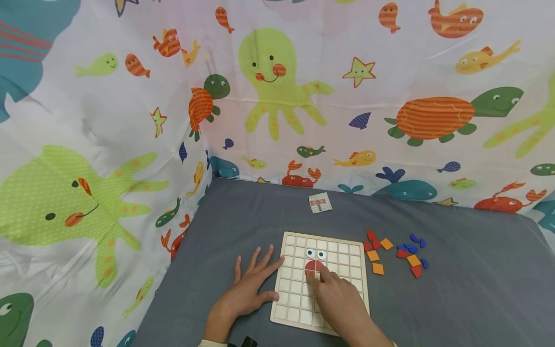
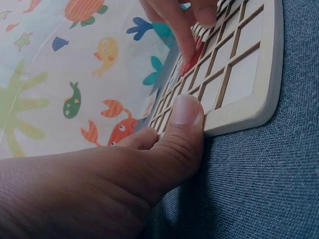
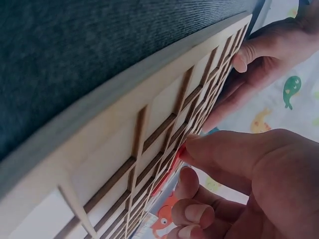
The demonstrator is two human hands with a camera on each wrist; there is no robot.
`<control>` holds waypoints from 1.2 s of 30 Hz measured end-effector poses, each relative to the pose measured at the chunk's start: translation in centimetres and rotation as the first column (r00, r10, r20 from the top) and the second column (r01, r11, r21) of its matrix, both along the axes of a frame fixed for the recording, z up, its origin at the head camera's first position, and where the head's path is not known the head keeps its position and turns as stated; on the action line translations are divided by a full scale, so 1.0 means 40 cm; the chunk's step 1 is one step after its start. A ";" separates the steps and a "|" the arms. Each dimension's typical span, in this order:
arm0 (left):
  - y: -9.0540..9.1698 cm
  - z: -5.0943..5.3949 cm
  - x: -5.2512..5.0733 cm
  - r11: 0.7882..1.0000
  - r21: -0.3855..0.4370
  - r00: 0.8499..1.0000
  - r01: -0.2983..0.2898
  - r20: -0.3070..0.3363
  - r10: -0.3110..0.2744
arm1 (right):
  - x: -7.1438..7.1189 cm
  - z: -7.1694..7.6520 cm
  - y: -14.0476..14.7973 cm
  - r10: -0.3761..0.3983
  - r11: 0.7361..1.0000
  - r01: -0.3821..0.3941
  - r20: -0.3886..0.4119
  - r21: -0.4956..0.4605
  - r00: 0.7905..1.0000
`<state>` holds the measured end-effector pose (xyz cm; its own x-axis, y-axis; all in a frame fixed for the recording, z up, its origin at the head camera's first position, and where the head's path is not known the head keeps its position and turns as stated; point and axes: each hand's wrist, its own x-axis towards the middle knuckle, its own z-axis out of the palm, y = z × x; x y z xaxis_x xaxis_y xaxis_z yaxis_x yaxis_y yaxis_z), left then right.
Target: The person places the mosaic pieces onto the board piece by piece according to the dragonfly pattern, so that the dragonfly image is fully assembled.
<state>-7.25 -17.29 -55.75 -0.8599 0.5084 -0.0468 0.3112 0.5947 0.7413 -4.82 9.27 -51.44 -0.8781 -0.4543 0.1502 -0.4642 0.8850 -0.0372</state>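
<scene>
Wooden grid board point(image 1: 295, 286), round-cornered, touched at left by spread left hand point(image 1: 248, 290). Red disc point(image 1: 313, 264) on it, partly hidden by right hand point(image 1: 340, 300), grip unclear.

The person wears cream-coloured cloth sleeves, the left sleeve's edge point(image 1: 212, 343) circling the left wrist and only a pale sliver of the right sleeve point(image 1: 394, 344) showing. Both the left hand point(image 1: 248, 293) and right hand point(image 1: 340, 300) are bare, with short, smooth, rounded fingernails; a small black rounded fitting point(image 1: 248, 342) sits beside the left wrist.
</scene>
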 end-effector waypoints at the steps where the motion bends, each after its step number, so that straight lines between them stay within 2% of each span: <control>1: 0.000 0.002 0.000 1.000 -0.002 1.000 0.002 0.002 -0.002 | -0.001 -0.001 0.001 0.001 1.000 -0.001 -0.002 0.003 1.000; 14: 0.010 0.012 0.001 0.997 -0.082 0.999 0.003 0.041 0.000 | -0.004 -0.004 0.017 -0.025 0.999 0.025 0.001 -0.025 1.000; 16: 0.007 -0.001 0.000 0.997 -0.081 0.999 -0.001 0.041 0.005 | -0.005 -0.001 0.020 -0.026 1.000 0.026 -0.009 -0.015 1.000; 20: 0.003 -0.008 -0.003 0.997 -0.072 0.999 -0.008 0.051 0.011 | -0.008 0.003 0.027 -0.014 1.000 0.014 -0.035 -0.020 0.999; 23: 0.002 0.005 -0.002 0.997 -0.071 0.998 -0.003 0.055 0.007 | -0.008 0.007 0.035 -0.006 0.999 0.004 -0.034 -0.042 0.999; 27: -0.003 0.002 0.000 1.000 -0.027 0.999 0.004 0.032 -0.003 | -0.013 0.015 0.054 -0.016 0.997 0.017 0.005 -0.076 1.000; 31: -0.006 -0.007 0.000 1.000 0.027 1.000 0.015 0.010 -0.016 | -0.019 0.027 0.089 -0.047 0.989 0.057 0.078 -0.136 0.996; 36: -0.006 -0.008 -0.002 1.000 0.016 1.000 0.016 0.024 -0.016 | -0.033 0.042 0.158 -0.110 0.969 0.138 0.139 -0.205 0.984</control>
<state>-7.34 -17.53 -56.06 -0.8504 0.5227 -0.0592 0.3025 0.5779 0.7580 -6.16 15.57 -49.77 -0.9436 -0.3101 0.1162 -0.3308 0.9005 -0.2824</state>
